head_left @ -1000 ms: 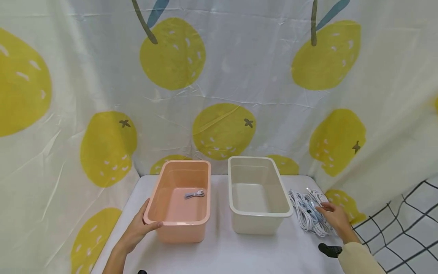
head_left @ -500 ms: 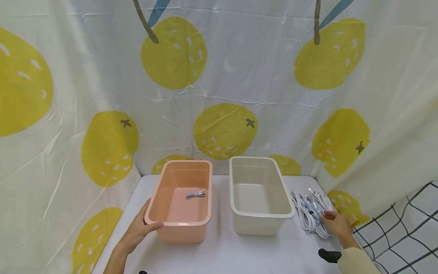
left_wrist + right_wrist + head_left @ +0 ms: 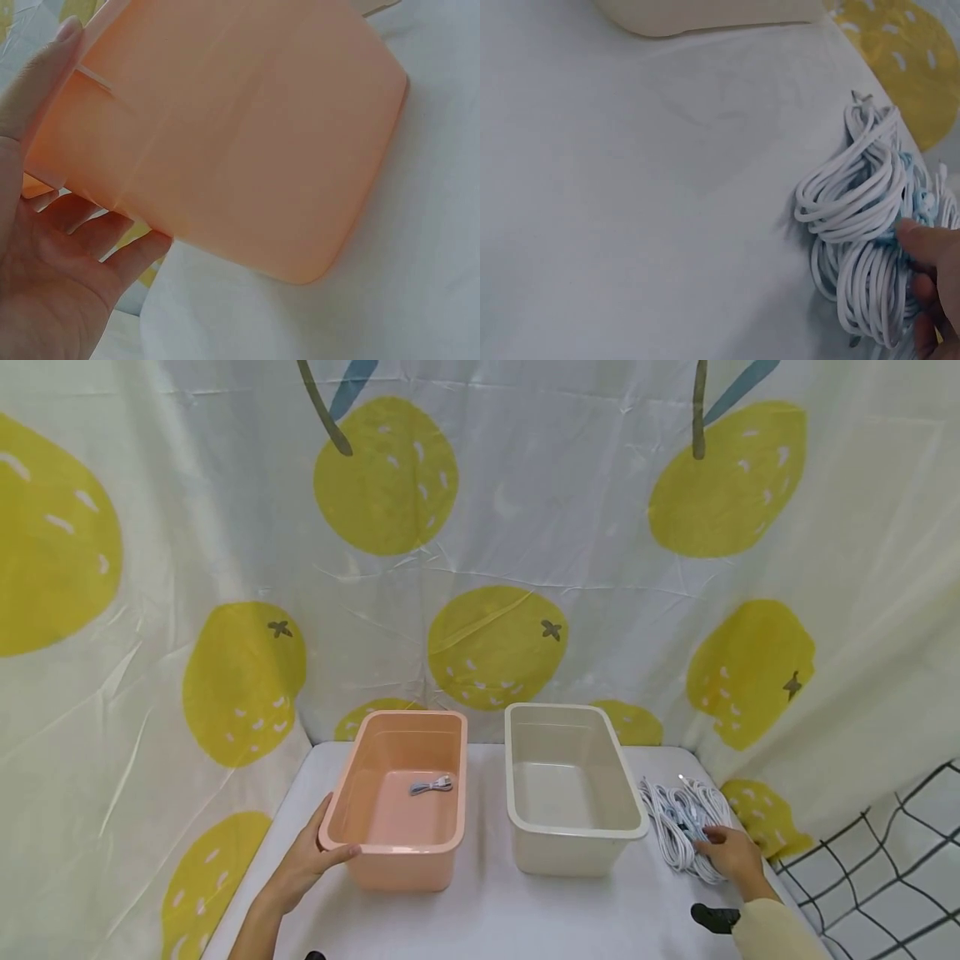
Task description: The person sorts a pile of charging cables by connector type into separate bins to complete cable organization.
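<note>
My left hand (image 3: 303, 868) grips the near left corner of a peach plastic bin (image 3: 397, 870). In the left wrist view, the thumb lies along the rim and the fingers (image 3: 142, 259) bend against the outer wall. Inside that bin lies a small bundled grey-white cable (image 3: 431, 785). At the right of the table is a pile of coiled white cables (image 3: 678, 847) with light blue parts among them. My right hand (image 3: 735, 858) pinches at a white cable coil (image 3: 855, 195) in this pile, thumb on its edge and fingers curled beside it; part of the coil is hidden behind the hand.
A cream plastic bin (image 3: 573, 852) stands between the peach bin and the cables, its inside bare. A black object (image 3: 712, 918) shows by the right sleeve. Black wire mesh (image 3: 877, 860) flanks the right side, and a fruit-print curtain (image 3: 480, 560) closes the back.
My right hand has shifted slightly over the near right part of the cable pile, its fingers changing position at the coils. The left hand keeps its hold on the peach bin.
</note>
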The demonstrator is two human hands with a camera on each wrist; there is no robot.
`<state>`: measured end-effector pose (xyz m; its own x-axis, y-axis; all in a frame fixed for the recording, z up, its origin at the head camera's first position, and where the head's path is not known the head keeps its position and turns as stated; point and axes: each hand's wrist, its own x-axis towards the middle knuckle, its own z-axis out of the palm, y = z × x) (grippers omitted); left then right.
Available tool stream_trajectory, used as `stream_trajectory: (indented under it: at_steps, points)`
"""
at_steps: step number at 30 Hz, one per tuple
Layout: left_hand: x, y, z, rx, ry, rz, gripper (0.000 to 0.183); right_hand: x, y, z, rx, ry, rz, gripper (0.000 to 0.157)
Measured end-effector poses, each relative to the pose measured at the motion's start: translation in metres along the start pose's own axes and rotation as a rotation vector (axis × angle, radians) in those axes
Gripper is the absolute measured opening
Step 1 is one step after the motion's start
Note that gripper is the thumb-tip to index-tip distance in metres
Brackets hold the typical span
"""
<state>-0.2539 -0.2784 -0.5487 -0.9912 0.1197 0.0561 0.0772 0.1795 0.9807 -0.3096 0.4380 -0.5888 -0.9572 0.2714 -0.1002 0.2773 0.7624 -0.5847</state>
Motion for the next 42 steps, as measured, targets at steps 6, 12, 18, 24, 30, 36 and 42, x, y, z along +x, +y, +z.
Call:
stream_trajectory:
  at_steps: [6,12,18,24,30,36,42]
  points:
    - [0.000,0.001,0.000,0.006,0.011,0.004,0.108,0.003,0.007,0.003,-0.043,0.086,-0.003,0.050]
    - [0.000,0.001,0.000,-0.004,0.008,-0.011,0.109,0.001,0.004,0.004,0.033,0.206,0.049,0.045]
    - [-0.001,0.000,0.001,-0.001,0.012,-0.009,0.108,-0.001,0.000,0.000,0.069,0.263,0.048,0.046]
    - [-0.003,0.002,0.002,-0.001,0.010,-0.003,0.108,-0.001,-0.002,-0.002,0.124,0.276,0.057,0.047]
    - [-0.004,0.004,0.003,-0.007,0.008,0.003,0.108,0.001,-0.008,-0.007,0.152,0.284,0.062,0.049]
    - [-0.002,0.002,0.003,-0.018,0.008,0.003,0.107,0.004,-0.014,-0.015,0.154,0.274,0.041,0.052]
    - [-0.002,0.002,0.003,-0.018,0.014,-0.005,0.109,0.007,-0.026,-0.025,0.141,0.288,0.009,0.051]
